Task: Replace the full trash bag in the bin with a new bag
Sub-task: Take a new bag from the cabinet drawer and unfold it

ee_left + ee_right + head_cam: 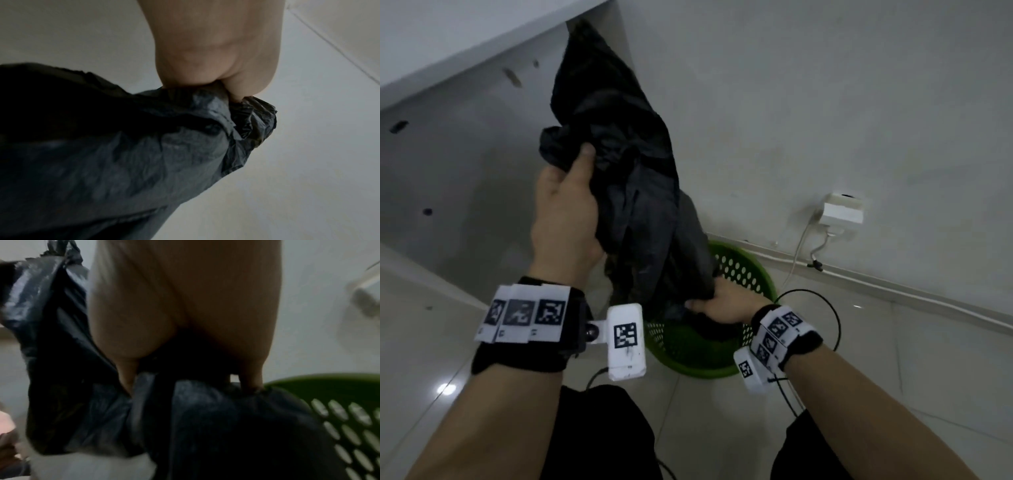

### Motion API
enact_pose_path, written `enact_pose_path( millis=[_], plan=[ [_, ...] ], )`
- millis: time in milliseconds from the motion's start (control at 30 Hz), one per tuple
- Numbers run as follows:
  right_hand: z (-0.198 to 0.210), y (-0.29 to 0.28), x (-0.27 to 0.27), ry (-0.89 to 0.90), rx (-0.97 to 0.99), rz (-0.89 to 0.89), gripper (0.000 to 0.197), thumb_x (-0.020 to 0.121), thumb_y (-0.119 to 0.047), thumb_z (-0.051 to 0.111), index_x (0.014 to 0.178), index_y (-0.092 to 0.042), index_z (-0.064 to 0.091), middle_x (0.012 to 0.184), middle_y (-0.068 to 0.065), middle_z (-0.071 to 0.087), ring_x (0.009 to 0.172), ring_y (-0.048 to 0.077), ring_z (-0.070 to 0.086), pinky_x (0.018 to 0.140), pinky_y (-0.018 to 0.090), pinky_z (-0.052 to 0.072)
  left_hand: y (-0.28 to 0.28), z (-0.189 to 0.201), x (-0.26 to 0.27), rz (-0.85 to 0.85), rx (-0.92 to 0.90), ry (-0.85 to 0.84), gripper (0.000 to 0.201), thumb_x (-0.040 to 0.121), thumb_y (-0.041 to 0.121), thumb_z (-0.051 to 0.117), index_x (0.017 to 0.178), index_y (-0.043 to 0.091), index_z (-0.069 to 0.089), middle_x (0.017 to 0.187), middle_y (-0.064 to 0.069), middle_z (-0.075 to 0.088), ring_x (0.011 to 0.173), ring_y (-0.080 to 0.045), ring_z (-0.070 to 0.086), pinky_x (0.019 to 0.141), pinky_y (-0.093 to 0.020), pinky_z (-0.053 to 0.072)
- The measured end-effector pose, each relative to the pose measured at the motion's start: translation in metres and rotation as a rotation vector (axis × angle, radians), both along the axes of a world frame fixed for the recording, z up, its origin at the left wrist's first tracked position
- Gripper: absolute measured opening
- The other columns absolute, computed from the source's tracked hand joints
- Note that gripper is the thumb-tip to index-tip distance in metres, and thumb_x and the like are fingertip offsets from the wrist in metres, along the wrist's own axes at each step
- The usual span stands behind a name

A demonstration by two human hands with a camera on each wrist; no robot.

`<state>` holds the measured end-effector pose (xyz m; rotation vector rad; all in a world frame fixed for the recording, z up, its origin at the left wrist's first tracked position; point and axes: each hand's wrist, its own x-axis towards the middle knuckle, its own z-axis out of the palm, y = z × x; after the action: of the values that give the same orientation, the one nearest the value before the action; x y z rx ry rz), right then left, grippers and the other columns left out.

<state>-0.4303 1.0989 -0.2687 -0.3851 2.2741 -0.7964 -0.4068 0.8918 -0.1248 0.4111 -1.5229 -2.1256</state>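
Observation:
A crumpled black trash bag (626, 178) hangs stretched between both hands above a green perforated bin (743, 270) on the floor. My left hand (571, 205) grips the bag's upper bunched part, thumb on top; the left wrist view shows the fingers of that left hand (216, 68) curled round the black bag (144, 154). My right hand (726, 305) grips the bag's lower end just over the bin's rim. In the right wrist view, my right hand (185, 321) holds the dark bag (205, 418) beside the green bin (339, 402). The bin's inside is mostly hidden.
The bin stands against a white wall (825, 102) on a pale tiled floor (893, 377). A white wall socket (842, 212) with cables (799, 250) sits to the bin's right. A white ledge (465, 41) runs at the upper left. My dark-clothed legs (602, 438) are below.

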Motion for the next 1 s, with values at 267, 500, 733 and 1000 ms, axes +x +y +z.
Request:
enact_pose_path(
  millis=[267,500,733,1000],
  plan=[
    [-0.006,0.028,-0.011,0.067,0.189,-0.114,0.045,0.099,-0.041,0.051,0.131,-0.01,0.059,0.128,0.012,0.064,0.105,0.028,0.061,0.084,0.028,0.045,0.001,-0.021,-0.001,-0.055,-0.071,-0.031,0.028,0.101,0.025,0.055,0.125,0.013,0.061,0.119,0.002,0.07,0.108,-0.007,0.068,0.085,-0.018,0.053],
    [0.013,0.054,-0.023,0.366,-0.019,-0.356,0.085,0.081,-0.058,0.071,0.147,-0.016,0.038,0.148,0.008,0.047,0.135,0.027,0.047,0.11,0.039,0.041,0.02,-0.056,-0.008,-0.204,-0.371,0.041,0.022,0.101,0.012,0.053,0.109,0.029,0.065,0.099,0.03,0.072,0.103,0.006,0.066,0.088,-0.015,0.05],
    [0.059,0.022,-0.02,0.374,-0.678,-0.398,0.022,0.087,-0.011,0.075,0.079,-0.026,0.061,0.081,-0.008,0.068,0.074,0.001,0.064,0.075,0.021,0.05,0.032,-0.078,-0.013,-0.721,-0.64,-0.125,0.023,0.103,0.008,0.047,0.108,0.004,0.069,0.095,0.011,0.074,0.092,-0.001,0.068,0.082,-0.017,0.051],
    [0.023,0.183,-0.043,0.48,-0.311,-0.82,0.021,0.085,-0.015,0.076,0.071,-0.02,0.061,0.071,0.007,0.07,0.074,0.03,0.067,0.078,0.06,0.057,-0.078,-0.074,-0.024,-0.394,-0.574,-0.299,0.032,0.101,-0.005,0.035,0.107,0.01,0.063,0.081,0.013,0.074,0.09,-0.01,0.07,0.08,-0.019,0.054]
  ],
)
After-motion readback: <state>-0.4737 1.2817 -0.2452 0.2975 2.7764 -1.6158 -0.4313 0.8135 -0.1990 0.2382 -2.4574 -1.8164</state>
